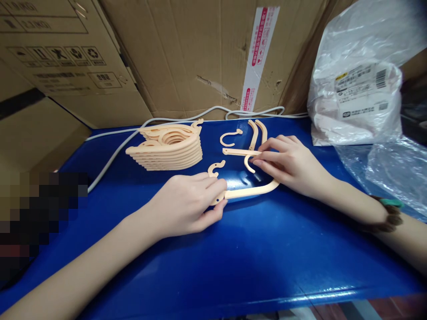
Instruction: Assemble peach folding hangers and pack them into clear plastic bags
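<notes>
My left hand (193,200) is closed around the middle joint of a cream plastic folding hanger (250,192). Its curved hook rises above the fingers, and one arm stretches right until its end passes beneath my right hand (287,162). The fingertips of that right hand are pinched at the end of a loose straight hanger arm (238,152). A loose hook (247,165) lies against the thumb and forefinger; whether they grip it too is unclear. Another loose hook (228,138) and two curved hanger arms (258,131) lie just behind.
A stack of cream hangers (170,153) sits at the back left of the blue table (213,266). Behind it runs a white cable (182,121) along tall cardboard boxes (190,58). A clear plastic bag (356,98) with a label stands at the back right.
</notes>
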The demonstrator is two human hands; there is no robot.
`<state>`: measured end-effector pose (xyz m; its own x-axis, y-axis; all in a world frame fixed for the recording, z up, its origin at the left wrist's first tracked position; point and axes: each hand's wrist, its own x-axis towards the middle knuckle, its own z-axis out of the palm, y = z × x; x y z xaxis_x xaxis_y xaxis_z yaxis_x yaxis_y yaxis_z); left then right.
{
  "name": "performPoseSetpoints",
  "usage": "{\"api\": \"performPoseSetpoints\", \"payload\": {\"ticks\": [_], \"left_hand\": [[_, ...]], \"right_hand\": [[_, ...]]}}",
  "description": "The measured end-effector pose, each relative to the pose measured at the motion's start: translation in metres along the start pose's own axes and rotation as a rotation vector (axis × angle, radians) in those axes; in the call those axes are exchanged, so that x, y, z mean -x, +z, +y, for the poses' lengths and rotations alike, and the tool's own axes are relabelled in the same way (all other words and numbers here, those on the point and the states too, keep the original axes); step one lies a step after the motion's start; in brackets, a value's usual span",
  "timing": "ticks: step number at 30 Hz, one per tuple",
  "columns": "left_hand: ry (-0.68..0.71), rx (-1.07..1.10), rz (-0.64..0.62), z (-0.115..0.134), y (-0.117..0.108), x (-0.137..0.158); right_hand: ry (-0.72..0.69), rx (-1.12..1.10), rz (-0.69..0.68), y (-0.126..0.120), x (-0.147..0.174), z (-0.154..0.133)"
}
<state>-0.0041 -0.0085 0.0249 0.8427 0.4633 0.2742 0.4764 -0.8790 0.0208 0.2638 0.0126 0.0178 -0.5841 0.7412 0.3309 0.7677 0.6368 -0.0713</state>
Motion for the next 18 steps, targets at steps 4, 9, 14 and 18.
{"api": "performPoseSetpoints", "payload": {"ticks": [4,9,14,18], "left_hand": [[0.040,0.041,-0.046,0.0051,-0.0027,-0.0034],[0.092,0.069,-0.088,0.0050,-0.0026,-0.0055],[0.146,0.061,-0.053,0.0031,0.0007,-0.0034],[0.158,0.027,0.007,0.0013,0.0061,-0.0028]], "right_hand": [[0.012,0.026,0.014,0.0030,0.0012,0.0025],[0.074,0.080,0.039,0.0064,0.0021,0.0077],[0.123,0.121,0.034,0.0083,0.0022,0.0083],[0.166,0.176,0.021,0.0089,0.0027,0.0078]]}}
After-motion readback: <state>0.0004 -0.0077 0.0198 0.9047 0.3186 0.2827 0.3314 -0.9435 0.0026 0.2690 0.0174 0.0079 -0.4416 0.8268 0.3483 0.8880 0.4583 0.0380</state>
